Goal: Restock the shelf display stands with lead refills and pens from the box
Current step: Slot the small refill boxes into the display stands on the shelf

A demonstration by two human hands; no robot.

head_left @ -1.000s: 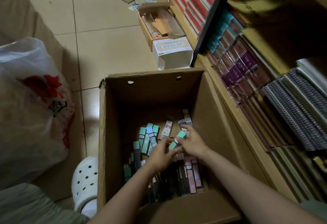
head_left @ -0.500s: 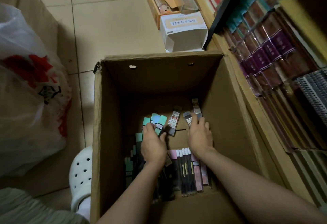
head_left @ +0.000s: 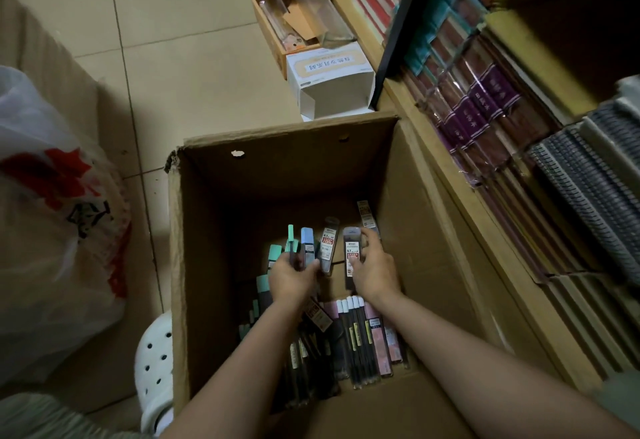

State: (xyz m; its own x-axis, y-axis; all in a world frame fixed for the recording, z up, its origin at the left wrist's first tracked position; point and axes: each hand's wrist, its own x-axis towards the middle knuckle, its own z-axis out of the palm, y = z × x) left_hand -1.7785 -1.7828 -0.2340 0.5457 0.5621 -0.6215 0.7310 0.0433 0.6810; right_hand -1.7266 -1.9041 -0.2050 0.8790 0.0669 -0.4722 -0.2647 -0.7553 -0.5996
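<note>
An open cardboard box (head_left: 194, 265) stands on the floor with both my arms reaching into it. My left hand (head_left: 291, 279) grips a small bunch of lead refill cases (head_left: 306, 241) with green and blue caps, held upright. My right hand (head_left: 375, 272) pinches a dark lead refill case (head_left: 351, 248) with a red and white label. Another labelled refill case (head_left: 328, 244) stands between the hands. On the box bottom lie rows of pens and refill packs (head_left: 360, 338), some with white caps, some pink.
A wooden shelf (head_left: 460, 216) with purple-banded notebooks (head_left: 485, 106) and spiral notebooks (head_left: 588, 182) runs along the right. A white carton (head_left: 332, 85) and an open brown box (head_left: 291, 19) sit on the tiled floor beyond. A plastic bag (head_left: 52, 216) lies left, a white clog (head_left: 154, 362) beside the box.
Both hands have lifted from the box bottom: the left now holds up several capped refill cases, the right has picked up a dark labelled case.
</note>
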